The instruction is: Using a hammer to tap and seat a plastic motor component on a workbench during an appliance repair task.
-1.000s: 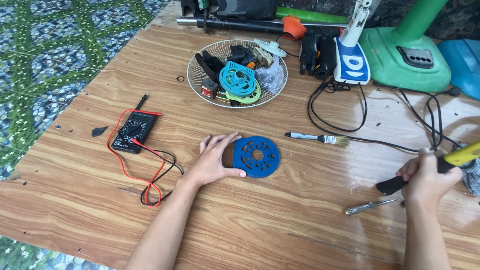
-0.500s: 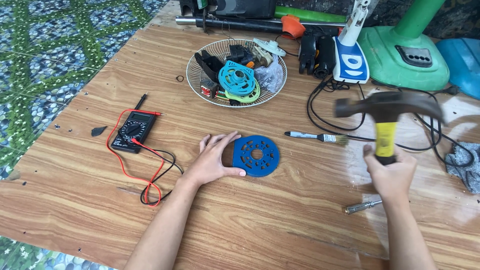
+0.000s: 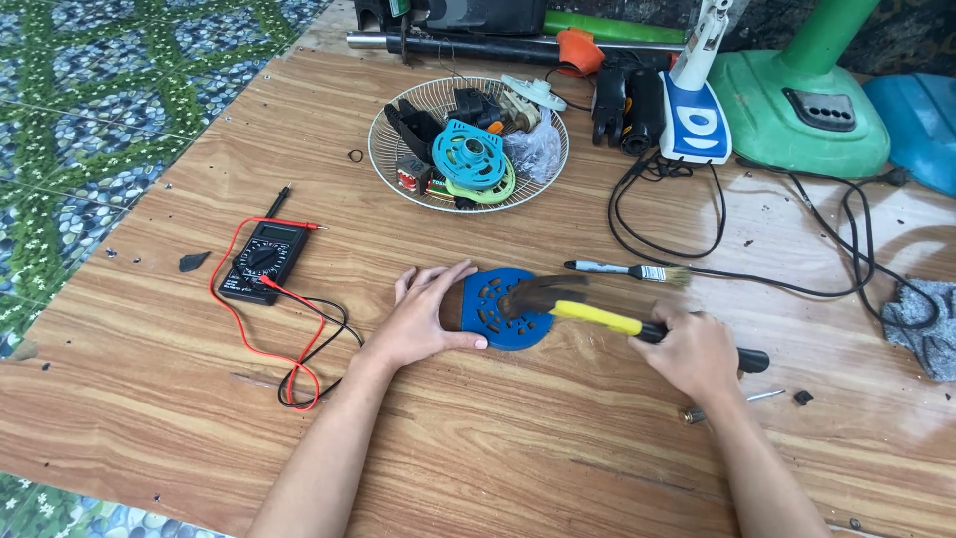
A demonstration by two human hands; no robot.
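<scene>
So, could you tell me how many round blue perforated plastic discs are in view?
2: one flat on the table under the left hand, one teal in the wire basket; others may be hidden.

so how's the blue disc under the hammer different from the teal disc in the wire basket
The blue disc lies flat on the bare table, with the left hand on its edge; the teal disc leans tilted among loose parts in the wire basket. The blue one is darker, while the teal one is paler. The hammer, in the right hand's grip, is over the blue one only. Both are round, perforated plastic parts.
</scene>
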